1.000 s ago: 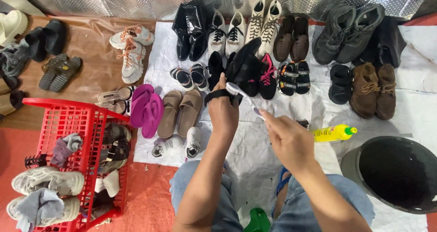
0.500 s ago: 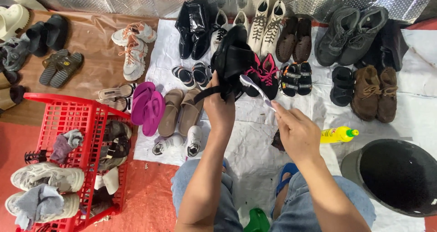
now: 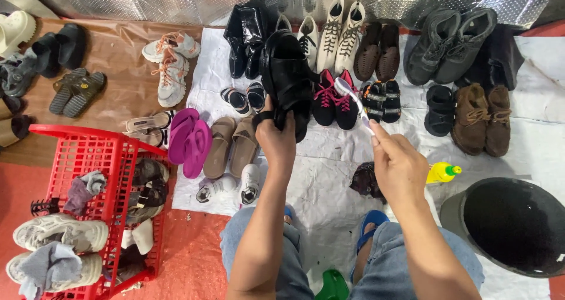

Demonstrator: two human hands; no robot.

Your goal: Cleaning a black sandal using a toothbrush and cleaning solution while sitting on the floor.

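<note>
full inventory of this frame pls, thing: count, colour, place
sandal: 1, black, held up in left hand
brush: 1, white, in right hand
basket: 1, red, lower left, shoes inside
flip-flops: 1 pair, magenta, beside basket
slides: 1 pair, tan, right of flip-flops
boots: 1 pair, brown, right
bottle: 1, yellow, right of right hand
tub: 1, black, lower right
sheet: 1, white, under the shoes
left hand: grip on sandal
right hand: grip on brush

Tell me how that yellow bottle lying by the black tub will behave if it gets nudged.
The yellow bottle lies on its side on the white sheet, so it would probably roll rather than tip. It looks like small plastic, so likely light. The crinkled sheet might slow it.
</note>
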